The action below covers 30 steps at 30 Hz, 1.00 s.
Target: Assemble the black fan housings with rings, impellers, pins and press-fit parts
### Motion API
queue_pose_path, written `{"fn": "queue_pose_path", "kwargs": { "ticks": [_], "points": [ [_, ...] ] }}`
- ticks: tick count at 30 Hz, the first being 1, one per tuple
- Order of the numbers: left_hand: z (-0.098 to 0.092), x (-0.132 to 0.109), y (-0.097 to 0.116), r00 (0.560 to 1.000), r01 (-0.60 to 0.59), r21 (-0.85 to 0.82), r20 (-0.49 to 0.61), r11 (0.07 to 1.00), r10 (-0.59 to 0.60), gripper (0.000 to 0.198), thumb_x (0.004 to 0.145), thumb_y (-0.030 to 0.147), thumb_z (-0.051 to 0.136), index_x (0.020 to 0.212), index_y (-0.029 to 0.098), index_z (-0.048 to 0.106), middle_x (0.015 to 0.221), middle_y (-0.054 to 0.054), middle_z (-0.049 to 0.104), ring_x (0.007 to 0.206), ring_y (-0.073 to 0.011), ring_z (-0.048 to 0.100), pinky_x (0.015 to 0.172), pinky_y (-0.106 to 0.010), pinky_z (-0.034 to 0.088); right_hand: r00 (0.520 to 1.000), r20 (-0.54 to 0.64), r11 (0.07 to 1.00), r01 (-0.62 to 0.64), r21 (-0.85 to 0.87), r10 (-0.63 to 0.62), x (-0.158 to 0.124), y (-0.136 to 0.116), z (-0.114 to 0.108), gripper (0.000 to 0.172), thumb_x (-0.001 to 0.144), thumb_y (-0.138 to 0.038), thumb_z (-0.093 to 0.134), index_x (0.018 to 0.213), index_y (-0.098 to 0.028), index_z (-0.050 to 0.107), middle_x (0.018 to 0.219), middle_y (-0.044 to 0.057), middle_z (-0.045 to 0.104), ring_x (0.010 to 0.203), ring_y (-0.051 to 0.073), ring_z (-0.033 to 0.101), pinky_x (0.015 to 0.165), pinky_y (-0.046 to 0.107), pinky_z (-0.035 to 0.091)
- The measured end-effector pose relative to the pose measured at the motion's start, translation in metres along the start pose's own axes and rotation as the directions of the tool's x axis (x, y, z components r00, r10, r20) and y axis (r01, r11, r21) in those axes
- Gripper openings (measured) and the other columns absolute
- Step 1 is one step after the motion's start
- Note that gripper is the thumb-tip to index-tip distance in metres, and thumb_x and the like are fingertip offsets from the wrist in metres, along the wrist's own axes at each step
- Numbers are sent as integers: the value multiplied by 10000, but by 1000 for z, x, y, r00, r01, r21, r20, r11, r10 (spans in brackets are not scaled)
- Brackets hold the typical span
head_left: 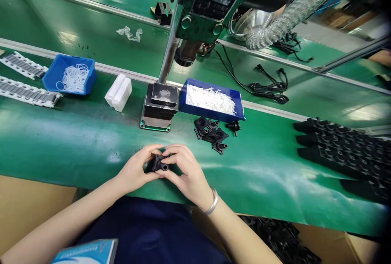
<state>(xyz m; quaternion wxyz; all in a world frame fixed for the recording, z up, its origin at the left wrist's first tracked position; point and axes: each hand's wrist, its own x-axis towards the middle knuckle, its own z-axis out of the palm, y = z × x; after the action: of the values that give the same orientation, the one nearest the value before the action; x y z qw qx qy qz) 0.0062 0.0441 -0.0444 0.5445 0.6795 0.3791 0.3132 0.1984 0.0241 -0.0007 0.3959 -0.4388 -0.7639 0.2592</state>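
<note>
Between my two hands, just above the green bench top near its front edge, is a small black plastic part [159, 164] with a flat flange and a short round spout. My left hand [138, 167] curls around its left side, fingers and thumb closed on it. From the right, my right hand [182, 168] pinches it near the spout; its fingertips cover some of the part. Several similar black parts [211, 132] lie in a loose pile beyond my right hand. Behind my hands stands a press with a black metal block [161, 100] on its base.
A blue bin [69, 77] holds white rings, and another blue tray [198, 111] holds thin white strips. White blocks [118, 92] stand left of the press column [168, 62]. Rows of black parts [342, 148] lie at right. Black cables [269, 89] run behind.
</note>
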Motion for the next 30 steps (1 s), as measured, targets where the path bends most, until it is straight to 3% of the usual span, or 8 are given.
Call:
{"fn": "queue_pose_path", "kwargs": {
  "ticks": [12,15,18,22,25,26,28,30],
  "points": [
    [-11,4,10,996,-54,180,79,982,41,552,827,261,730,1322,262,488,1235,-54,632,1127,-208,639,995,-366,541,998,33,997,-52,52,51,-7,9,9,207,853,-261,727,989,-228,574,1003,51,652,1041,193,591,927,388,507],
    [-10,4,10,996,-62,179,72,982,49,528,818,267,739,1295,262,513,1205,-40,649,1096,-200,653,965,-346,554,998,6,995,-67,76,67,-11,12,13,196,864,-286,713,993,-231,576,1023,54,643,1038,190,594,923,387,510],
    [-11,3,12,995,-91,182,55,979,82,520,797,288,767,1261,257,535,1183,-35,660,1082,-198,657,942,-332,562,996,55,992,-78,98,73,-9,12,7,205,876,-346,693,1017,-235,594,1057,59,635,1053,192,603,928,381,519],
    [-31,15,40,964,-253,279,-7,926,265,436,802,335,773,1185,225,595,1123,-54,671,1020,-194,661,876,-306,574,999,48,1000,-22,0,22,17,2,-32,294,898,-397,657,1137,-241,585,1212,97,597,1156,221,583,981,413,512],
    [-61,43,77,890,-391,398,-66,830,451,368,808,366,767,1115,205,642,1053,-63,677,968,-195,653,851,-312,567,981,-144,977,102,-187,-130,60,-14,-81,244,912,-345,644,1127,-247,584,1197,103,599,1151,243,580,989,470,505],
    [-71,56,88,868,-408,427,-93,807,487,368,802,376,771,1102,201,648,1043,-64,675,956,-196,649,844,-318,566,950,-236,958,146,-248,-206,79,-21,-99,243,913,-337,643,1131,-249,583,1189,104,596,1151,247,578,981,478,510],
    [-86,84,103,845,-405,452,-147,795,514,386,782,394,780,1083,192,649,1024,-60,668,939,-200,644,829,-328,568,833,-418,913,227,-339,-362,123,-40,-133,300,920,-347,634,1192,-244,560,1219,114,566,1159,236,576,945,444,542],
    [-95,111,108,853,-386,428,-172,817,493,408,759,413,785,1060,178,641,1021,-62,661,932,-206,644,823,-343,571,722,-498,864,292,-410,-480,170,-65,-165,408,938,-359,615,1301,-222,490,1311,139,517,1178,205,576,953,387,550]
  ]
}}
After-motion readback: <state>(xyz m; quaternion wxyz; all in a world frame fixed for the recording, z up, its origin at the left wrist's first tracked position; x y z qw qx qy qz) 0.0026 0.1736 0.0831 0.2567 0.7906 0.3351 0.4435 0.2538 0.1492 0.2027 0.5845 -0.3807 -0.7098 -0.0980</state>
